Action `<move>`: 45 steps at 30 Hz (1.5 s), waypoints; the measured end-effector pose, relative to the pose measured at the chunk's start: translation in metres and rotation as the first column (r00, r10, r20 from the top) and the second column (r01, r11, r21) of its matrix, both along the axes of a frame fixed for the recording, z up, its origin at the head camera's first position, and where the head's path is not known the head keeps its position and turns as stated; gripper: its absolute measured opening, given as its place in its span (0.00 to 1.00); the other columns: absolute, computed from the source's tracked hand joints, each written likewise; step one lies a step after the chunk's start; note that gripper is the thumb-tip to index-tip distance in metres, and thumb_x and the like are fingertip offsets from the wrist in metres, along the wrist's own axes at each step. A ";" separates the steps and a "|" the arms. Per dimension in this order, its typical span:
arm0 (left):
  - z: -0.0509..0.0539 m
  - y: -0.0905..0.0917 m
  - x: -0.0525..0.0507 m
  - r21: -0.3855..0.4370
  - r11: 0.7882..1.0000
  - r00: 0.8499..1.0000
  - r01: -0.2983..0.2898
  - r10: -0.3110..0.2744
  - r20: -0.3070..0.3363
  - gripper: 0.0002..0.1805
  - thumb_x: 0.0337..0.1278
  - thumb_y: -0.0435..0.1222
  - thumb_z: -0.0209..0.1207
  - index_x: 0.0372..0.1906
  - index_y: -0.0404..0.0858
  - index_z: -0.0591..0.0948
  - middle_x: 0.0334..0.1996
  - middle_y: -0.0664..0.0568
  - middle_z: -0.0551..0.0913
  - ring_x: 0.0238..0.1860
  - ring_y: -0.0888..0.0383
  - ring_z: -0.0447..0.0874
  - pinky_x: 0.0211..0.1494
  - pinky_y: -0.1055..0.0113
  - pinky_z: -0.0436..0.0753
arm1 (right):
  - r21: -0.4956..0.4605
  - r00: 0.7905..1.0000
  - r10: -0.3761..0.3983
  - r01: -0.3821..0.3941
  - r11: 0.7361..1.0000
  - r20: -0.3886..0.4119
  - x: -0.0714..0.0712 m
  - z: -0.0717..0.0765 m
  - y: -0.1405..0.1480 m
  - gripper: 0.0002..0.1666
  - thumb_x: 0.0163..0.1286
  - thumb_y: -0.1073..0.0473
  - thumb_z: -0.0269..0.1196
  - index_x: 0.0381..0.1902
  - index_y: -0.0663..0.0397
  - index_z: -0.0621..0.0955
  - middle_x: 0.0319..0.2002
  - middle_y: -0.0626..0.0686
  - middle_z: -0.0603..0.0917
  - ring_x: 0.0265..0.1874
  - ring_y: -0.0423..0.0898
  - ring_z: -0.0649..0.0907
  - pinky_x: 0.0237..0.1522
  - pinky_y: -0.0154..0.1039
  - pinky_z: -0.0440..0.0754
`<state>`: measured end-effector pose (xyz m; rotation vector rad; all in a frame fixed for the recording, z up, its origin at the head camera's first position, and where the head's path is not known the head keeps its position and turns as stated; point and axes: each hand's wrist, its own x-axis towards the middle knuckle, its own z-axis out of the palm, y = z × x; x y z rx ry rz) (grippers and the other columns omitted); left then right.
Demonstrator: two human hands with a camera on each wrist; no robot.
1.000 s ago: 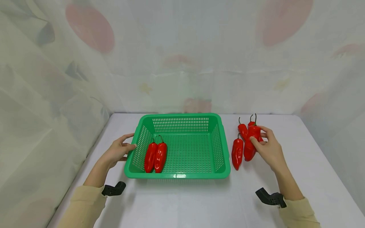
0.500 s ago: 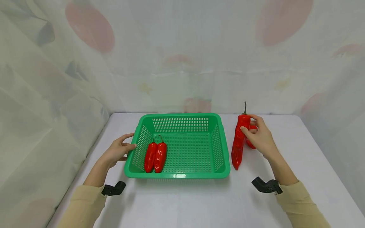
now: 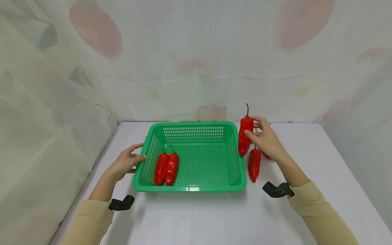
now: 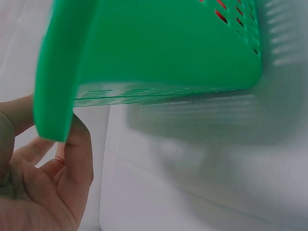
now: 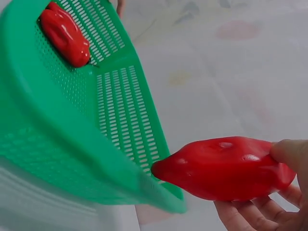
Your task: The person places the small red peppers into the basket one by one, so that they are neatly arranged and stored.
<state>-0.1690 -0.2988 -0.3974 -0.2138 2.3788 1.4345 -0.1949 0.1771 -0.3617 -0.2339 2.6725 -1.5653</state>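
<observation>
A right hand (image 3: 267, 140) pinches a red pepper (image 3: 244, 144), likely light, slippery and best held below the stem (image 3: 247, 110), at the right rim (image 3: 244, 172) of a green basket (image 3: 171, 188) the left hand (image 3: 125, 162) grips.

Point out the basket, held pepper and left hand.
basket (image 3: 214, 189): head view, near rim
held pepper (image 5: 224, 168): right wrist view, middle of its body
left hand (image 3: 125, 161): head view, middle of the hand

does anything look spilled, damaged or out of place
Nothing stands out. The basket sits upright, two peppers lie side by side inside, and the right hand holds another pepper. The front pepper on the table looks whole; those behind the hand are mostly hidden.
</observation>
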 end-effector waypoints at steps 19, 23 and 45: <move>0.001 -0.001 0.000 -0.003 1.000 1.000 0.003 -0.003 0.001 0.37 0.62 0.40 0.54 0.72 0.48 0.51 0.45 0.39 0.76 0.37 0.53 0.81 0.41 0.55 0.82 | -0.175 0.990 0.107 -0.090 0.981 0.089 -0.024 0.009 -0.040 0.40 0.66 0.52 0.59 0.69 0.50 0.52 0.60 0.62 0.65 0.46 0.58 0.80 0.43 0.50 0.81; 0.001 -0.001 0.000 -0.006 1.000 1.000 0.005 -0.005 0.003 0.37 0.62 0.41 0.54 0.72 0.48 0.50 0.45 0.39 0.75 0.38 0.53 0.81 0.41 0.55 0.82 | -0.214 0.985 0.127 -0.099 0.972 0.119 -0.031 0.008 -0.049 0.38 0.66 0.53 0.59 0.68 0.49 0.54 0.57 0.61 0.67 0.46 0.57 0.79 0.43 0.51 0.81; 0.000 0.000 0.000 -0.006 1.000 1.000 0.009 -0.009 0.002 0.37 0.63 0.40 0.54 0.72 0.47 0.50 0.47 0.37 0.74 0.37 0.53 0.81 0.41 0.54 0.82 | -0.219 0.932 0.291 -0.244 0.945 0.218 -0.049 -0.013 -0.086 0.37 0.66 0.56 0.59 0.68 0.53 0.56 0.51 0.63 0.69 0.44 0.57 0.79 0.38 0.48 0.83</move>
